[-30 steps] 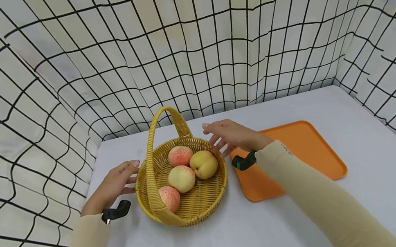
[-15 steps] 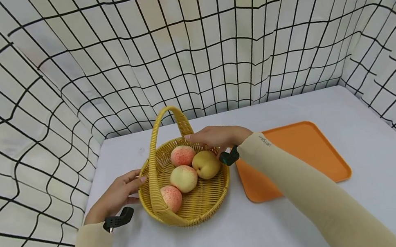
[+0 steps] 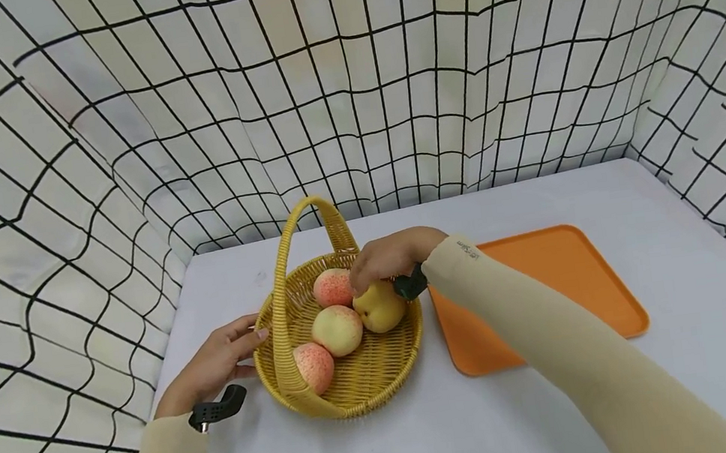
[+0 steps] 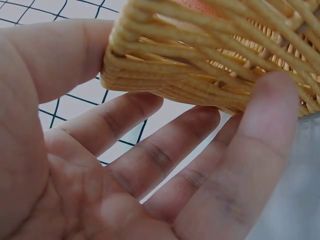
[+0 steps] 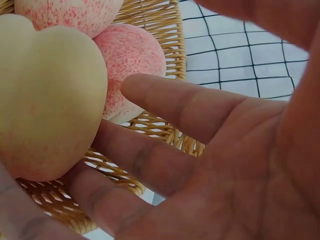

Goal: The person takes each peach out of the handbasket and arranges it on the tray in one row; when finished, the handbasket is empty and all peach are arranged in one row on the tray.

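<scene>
A yellow wicker basket [image 3: 368,381] with a tall arched handle holds several peaches. My left hand [image 3: 219,361] touches the basket's left rim; in the left wrist view its fingers [image 4: 165,145] lie extended against the woven wall. My right hand [image 3: 390,257] is over the basket's right side, at a golden-yellow peach [image 3: 383,311]. In the right wrist view, fingertips reach behind and under a pale peach [image 5: 50,100], while the thumb stays apart from it. One finger overlaps a pink-speckled peach [image 5: 132,60]. Further peaches, a pale one [image 3: 337,331] and a pink one [image 3: 314,367], lie nearer the handle.
An orange tray [image 3: 545,272] lies on the white table [image 3: 423,438] to the right of the basket, partly covered by my right forearm. White cloth walls with black grid lines [image 3: 388,102] enclose the back and sides.
My right hand has moved left from beside the basket to the yellow peach, its fingers dipping down. My left hand has moved in to touch the rim. The peaches stay where they lay.
</scene>
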Demonstrator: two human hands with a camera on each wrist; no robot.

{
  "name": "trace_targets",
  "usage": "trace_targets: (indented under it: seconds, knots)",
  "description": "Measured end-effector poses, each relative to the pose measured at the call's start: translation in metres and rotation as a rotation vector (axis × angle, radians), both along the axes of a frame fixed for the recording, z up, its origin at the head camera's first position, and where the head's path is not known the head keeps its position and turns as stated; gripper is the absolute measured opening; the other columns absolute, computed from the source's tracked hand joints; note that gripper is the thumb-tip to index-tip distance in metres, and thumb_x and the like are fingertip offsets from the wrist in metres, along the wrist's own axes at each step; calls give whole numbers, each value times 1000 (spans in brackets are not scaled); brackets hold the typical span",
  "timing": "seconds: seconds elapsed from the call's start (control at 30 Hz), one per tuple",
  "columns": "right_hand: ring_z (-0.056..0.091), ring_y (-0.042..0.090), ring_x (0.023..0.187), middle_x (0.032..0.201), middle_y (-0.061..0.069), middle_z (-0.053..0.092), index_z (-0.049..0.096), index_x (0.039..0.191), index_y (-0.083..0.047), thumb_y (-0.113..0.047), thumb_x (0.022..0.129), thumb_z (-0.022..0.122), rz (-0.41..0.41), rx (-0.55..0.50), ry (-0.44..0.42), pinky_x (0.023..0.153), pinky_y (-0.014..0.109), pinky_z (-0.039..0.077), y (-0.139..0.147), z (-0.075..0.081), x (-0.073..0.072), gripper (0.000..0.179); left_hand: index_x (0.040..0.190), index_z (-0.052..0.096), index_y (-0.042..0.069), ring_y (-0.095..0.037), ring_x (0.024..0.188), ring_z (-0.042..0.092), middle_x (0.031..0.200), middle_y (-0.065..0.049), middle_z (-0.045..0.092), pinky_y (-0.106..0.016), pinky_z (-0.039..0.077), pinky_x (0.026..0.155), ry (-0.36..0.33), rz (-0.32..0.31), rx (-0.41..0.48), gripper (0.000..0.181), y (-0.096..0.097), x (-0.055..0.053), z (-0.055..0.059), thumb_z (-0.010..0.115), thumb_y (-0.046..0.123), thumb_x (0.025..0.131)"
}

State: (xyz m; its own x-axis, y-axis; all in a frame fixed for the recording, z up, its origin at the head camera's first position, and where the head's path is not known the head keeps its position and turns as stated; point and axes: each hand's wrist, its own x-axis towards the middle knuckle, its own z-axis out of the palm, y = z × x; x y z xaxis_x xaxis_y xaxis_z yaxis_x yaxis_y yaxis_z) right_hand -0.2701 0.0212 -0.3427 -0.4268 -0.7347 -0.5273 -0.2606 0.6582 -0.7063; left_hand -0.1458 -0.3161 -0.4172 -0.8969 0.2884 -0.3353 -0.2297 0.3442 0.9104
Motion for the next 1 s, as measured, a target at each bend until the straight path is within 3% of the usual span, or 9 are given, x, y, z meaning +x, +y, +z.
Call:
trace_targets:
  seconds: [0.07, 0.2, 0.4, 0.73, 1.0]
  knots:
    - [51, 17, 130, 147, 2, 57, 63, 144, -14, -27, 97, 65, 17, 41, 21, 110, 35, 45, -3, 1, 0, 49, 158, 35, -5, -14, 108, 70, 137, -21, 62, -41, 62, 85, 3, 5, 0, 61, 0, 0, 0, 54, 29, 110]
    - [52, 17, 132, 148, 4, 57, 59, 149, -13, -16, 93, 71, -7, 77, -55, 107, 33, 49, -8, 0, 0, 57, 157, 36, -5, -15, 108, 70, 137, -21, 62, -42, 62, 85, 7, 9, 3, 60, 0, 0, -1, 54, 28, 110]
    - [60, 16, 115, 134, 2, 62, 61, 145, -13, -15, 91, 75, -12, 132, -73, 92, 31, 56, -11, -4, -4, 56, 157, 37, -4, -16, 109, 70, 137, -22, 61, -43, 62, 85, 3, 10, 25, 59, 2, -1, -2, 54, 27, 110]
    - [68, 21, 88, 117, 9, 63, 62, 134, -6, -6, 92, 73, -78, 139, -253, 67, 37, 61, -14, -10, -7, 43, 158, 35, -5, -14, 109, 69, 140, -23, 60, -42, 62, 85, -2, 5, 21, 60, 3, 0, -4, 53, 27, 111]
    - [63, 13, 96, 115, 5, 64, 67, 129, -7, -2, 90, 73, 4, 102, -213, 77, 26, 57, -14, -17, -10, 39, 157, 37, -4, -13, 108, 69, 135, -17, 63, -41, 62, 85, -4, 22, 15, 60, 2, 1, -3, 54, 29, 110]
